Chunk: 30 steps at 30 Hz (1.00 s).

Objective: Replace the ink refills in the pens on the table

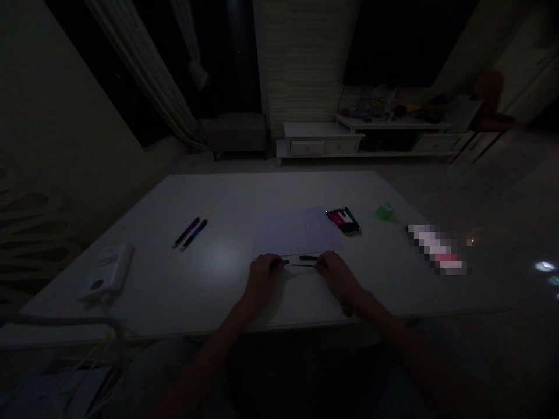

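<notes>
Dim light is filling the room, and a wide white tabletop (222, 192) is reflecting a soft patch of it in front of us. Our left hand (262, 272) is resting near the close edge, thumb and fingers pinched together around a short dark pen piece with a blue end (286, 262). Its long axis is running left to right, the blue end pointing right. Our right hand (335, 272) is pinching one end of a thin dark rod (303, 266), fingertips drawn together. Rod and pen piece are lying almost in line, the rod's free end pointing left at the blue end, a small gap separating them. Just beyond the rod, a short black cylinder (308, 258) is lying roughly parallel to it; we are not managing to tell whether the right fingers are touching it.

Writing: a white paper sheet (279, 233) is lying beyond our hands, its right part carrying dense handwritten lines, too small for us to read. A row of dark, red and green pens (343, 221) is lying at its upper right, showing a white patch we are not able to read. Pixelation is hiding a pale and red object (437, 250) farther right.

Containers: a small green block-like item (385, 211) is sitting right of the pens; we are not telling whether it is hollow. Behind the table, a low white cabinet (308, 146) is showing closed drawers. Two slim dark pens (194, 234) are lying side by side at left, slanting, near a white box-shaped device (107, 267).
</notes>
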Motion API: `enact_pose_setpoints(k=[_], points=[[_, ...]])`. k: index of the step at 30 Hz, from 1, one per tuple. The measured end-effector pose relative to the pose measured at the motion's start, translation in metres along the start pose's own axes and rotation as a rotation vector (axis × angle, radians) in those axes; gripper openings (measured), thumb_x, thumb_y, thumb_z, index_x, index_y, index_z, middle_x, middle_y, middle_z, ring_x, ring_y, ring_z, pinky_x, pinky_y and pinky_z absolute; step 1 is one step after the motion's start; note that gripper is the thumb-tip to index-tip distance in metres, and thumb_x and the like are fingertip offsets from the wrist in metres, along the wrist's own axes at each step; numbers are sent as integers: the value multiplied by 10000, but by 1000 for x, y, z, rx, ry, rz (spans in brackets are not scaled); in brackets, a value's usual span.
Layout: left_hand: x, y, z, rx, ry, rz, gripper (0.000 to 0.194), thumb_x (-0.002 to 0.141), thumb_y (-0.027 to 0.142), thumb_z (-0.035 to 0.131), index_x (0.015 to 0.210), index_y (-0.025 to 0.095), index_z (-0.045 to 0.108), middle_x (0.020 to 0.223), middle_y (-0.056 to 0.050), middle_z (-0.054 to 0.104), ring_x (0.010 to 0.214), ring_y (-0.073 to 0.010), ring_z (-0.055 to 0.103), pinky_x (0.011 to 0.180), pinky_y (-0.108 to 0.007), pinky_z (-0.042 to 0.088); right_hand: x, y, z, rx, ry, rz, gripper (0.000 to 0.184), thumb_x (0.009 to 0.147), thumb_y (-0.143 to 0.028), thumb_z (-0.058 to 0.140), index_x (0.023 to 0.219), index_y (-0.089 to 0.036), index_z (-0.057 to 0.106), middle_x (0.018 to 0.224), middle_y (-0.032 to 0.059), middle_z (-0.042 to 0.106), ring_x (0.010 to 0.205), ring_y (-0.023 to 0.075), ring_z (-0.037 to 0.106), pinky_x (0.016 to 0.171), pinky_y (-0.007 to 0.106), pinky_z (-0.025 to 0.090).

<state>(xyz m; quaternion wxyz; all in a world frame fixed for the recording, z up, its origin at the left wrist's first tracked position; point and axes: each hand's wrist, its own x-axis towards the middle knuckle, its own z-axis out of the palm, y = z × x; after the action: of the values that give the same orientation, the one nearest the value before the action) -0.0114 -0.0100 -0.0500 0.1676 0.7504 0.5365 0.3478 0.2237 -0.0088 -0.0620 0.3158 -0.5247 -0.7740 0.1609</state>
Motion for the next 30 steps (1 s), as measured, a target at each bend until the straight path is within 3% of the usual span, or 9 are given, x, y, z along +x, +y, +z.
enact_pose_setpoints(k=[8,15,21,30], points=[[-1,-4,4,-32,0,-18,141,827,262,514,923,188,587,886,-41,622,831,-171,560,749,-311,434,-1,-8,-2,105,22,105,64,821,-203,489,830,-187,550,823,42,581,770,167,529,704,295,408],[0,-5,2,-25,24,-15,155,824,257,511,938,187,589,892,-44,624,839,-175,561,749,-313,434,1,-3,-3,107,40,116,70,820,-212,476,826,-187,541,822,45,575,790,173,527,723,303,409],[-1,3,-1,97,-34,56,110,814,229,538,901,184,588,883,-41,635,850,-191,559,788,-342,400,0,-6,-5,74,32,8,56,812,-198,492,822,-181,545,824,52,567,797,177,518,729,310,413],[-8,12,2,279,-110,267,144,883,169,416,955,182,541,916,-47,629,881,-183,559,894,-398,345,3,-10,-14,31,68,-178,75,813,-131,499,818,-192,542,802,62,557,795,196,503,717,339,426]])
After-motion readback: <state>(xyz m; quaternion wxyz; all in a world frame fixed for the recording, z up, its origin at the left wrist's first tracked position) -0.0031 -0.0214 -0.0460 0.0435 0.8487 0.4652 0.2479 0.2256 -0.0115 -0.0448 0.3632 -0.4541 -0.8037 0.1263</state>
